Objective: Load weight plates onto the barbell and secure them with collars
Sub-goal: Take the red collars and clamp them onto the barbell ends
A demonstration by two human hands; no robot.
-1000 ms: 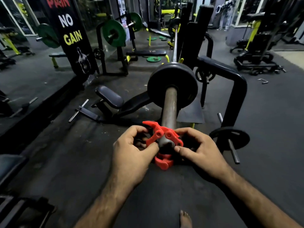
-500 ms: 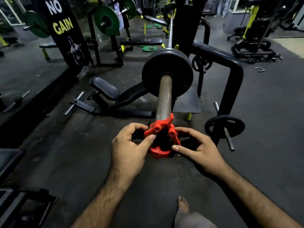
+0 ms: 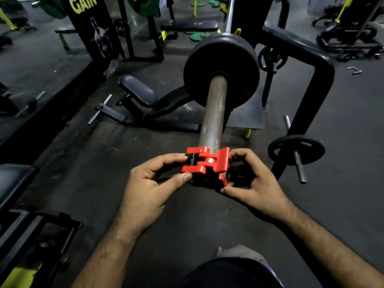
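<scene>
**Now the red collar is going on the bar**

Here the left hand [image 3: 149,190] and right hand [image 3: 255,183] are both pinching the red collar [image 3: 206,167], mid-frame, at the barbell [image 3: 214,113] end. Next, I think, it is needing a push up to the black plate [image 3: 221,69], then clamping. It is looking shiny and chunky.
</scene>
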